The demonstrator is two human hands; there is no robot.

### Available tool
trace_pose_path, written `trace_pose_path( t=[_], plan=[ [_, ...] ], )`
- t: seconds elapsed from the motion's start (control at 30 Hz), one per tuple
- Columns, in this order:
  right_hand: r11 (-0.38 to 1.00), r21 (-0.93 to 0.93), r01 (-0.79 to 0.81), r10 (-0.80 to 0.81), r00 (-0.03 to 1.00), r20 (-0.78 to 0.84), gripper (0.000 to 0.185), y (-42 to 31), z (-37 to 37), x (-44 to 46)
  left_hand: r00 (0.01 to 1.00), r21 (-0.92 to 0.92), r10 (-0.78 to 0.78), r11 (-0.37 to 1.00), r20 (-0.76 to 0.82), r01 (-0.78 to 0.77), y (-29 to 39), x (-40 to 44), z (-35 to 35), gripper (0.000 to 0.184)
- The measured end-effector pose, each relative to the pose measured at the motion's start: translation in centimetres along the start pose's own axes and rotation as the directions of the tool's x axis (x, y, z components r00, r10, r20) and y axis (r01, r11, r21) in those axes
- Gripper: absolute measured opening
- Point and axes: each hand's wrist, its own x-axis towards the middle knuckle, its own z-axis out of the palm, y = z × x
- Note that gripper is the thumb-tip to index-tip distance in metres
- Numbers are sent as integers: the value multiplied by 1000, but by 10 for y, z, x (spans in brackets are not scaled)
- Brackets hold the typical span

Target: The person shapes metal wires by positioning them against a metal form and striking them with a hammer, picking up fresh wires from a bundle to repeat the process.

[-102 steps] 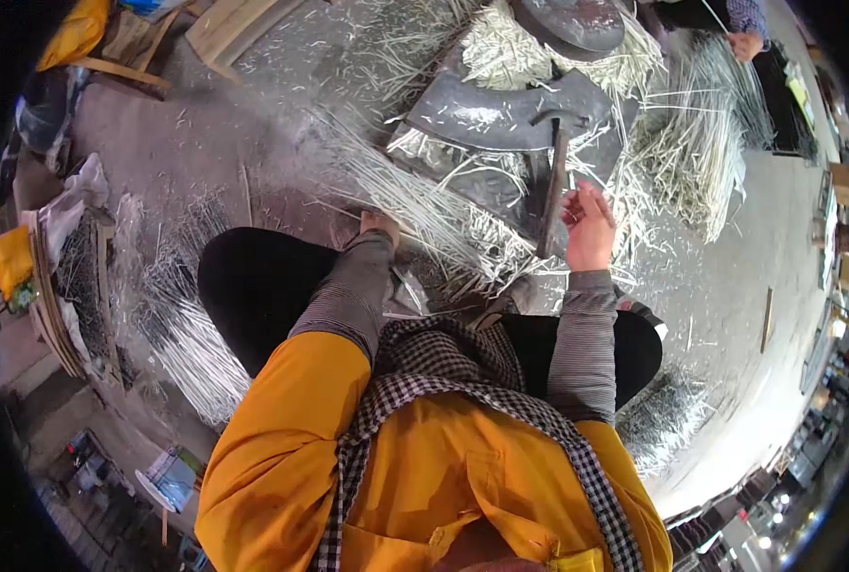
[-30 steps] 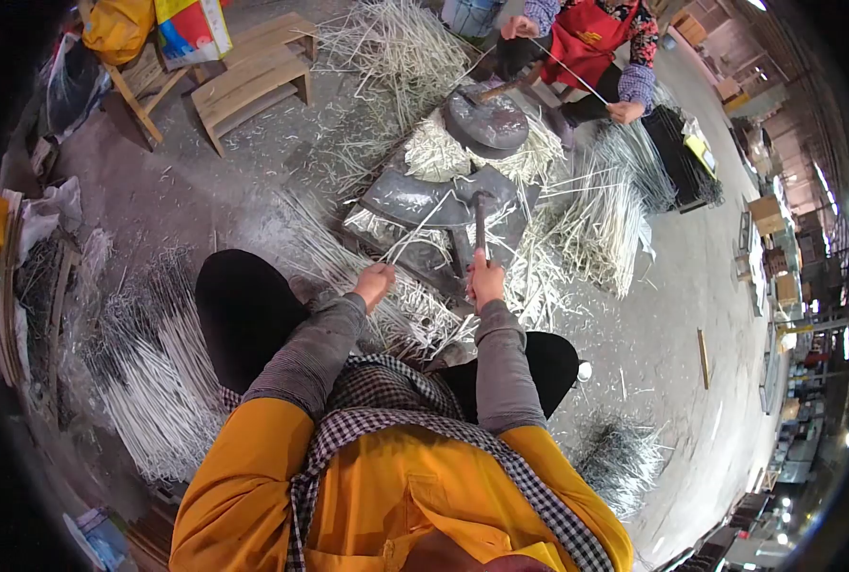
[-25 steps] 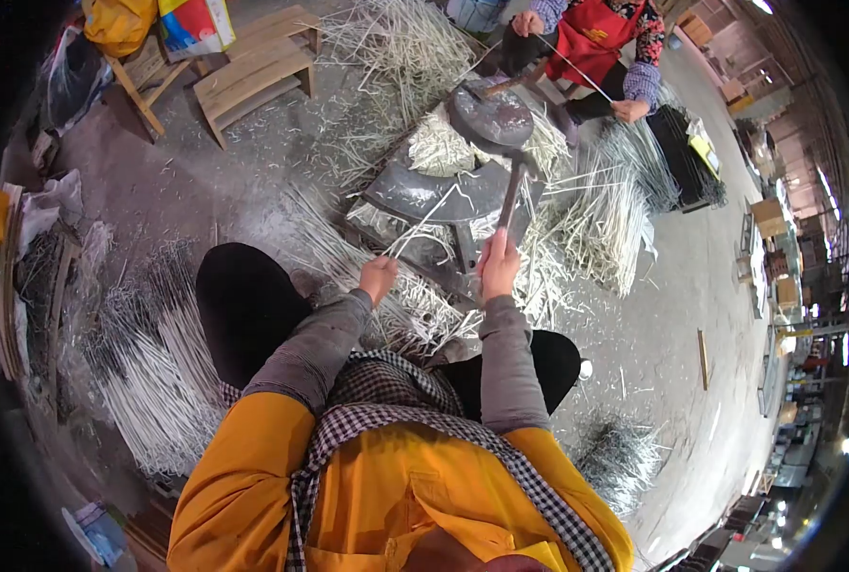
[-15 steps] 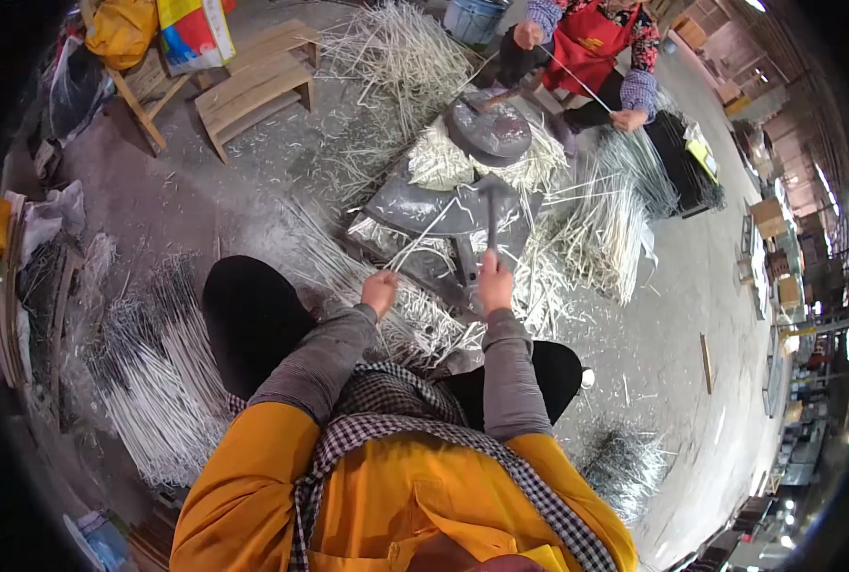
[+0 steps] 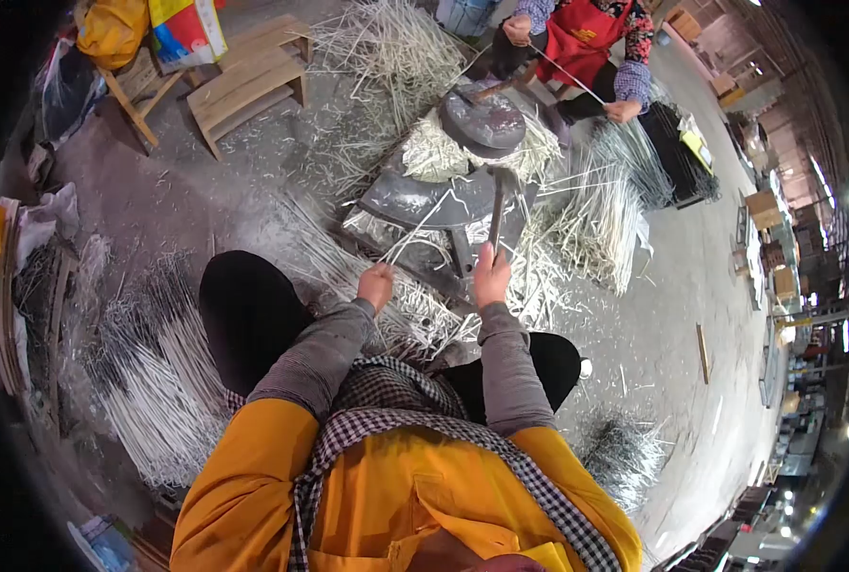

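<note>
My left hand [image 5: 376,287] is closed round the near end of a thin pale rod [image 5: 415,230], whose far end lies over a dark curved metal plate [image 5: 401,201]. My right hand [image 5: 491,275] grips the handle of a hammer [image 5: 498,212], its head raised near the plate's right end. White rod pieces [image 5: 434,153] are heaped behind the plate, under a round dark block [image 5: 483,124]. More pale rods lie around and below the plate, close to both hands.
A co-worker in a red apron [image 5: 582,43] holds a thin rod at the top. Rod bundles lie right [image 5: 601,224], lower left [image 5: 153,410], lower right [image 5: 625,462] and at the top [image 5: 386,48]. A wooden bench [image 5: 243,91] stands upper left.
Since the earliest frame, my right hand has taken hold of the hammer, and my left hand now holds a rod over the plate. The hammer has risen and dropped. The view has shifted.
</note>
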Motion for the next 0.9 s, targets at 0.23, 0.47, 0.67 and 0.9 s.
trace_pose_path(
  t=[0.23,0.47,0.67,0.9],
  plan=[
    [972,-230,-51,65,997,52,50,15,1,6,995,81,67,995,-72,-62,2,5,-2,14],
    [959,-257,-119,146,985,89,54,-2,-10,-14,986,111,114,989,-120,-101,20,-6,0,20],
    [986,-21,-168,168,986,-2,58,6,-7,-12,997,174,70,983,-24,-65,8,-6,-2,23],
    [974,-200,-105,129,986,110,60,-4,-9,-9,995,159,81,985,-57,-71,14,-1,0,26]
  ],
)
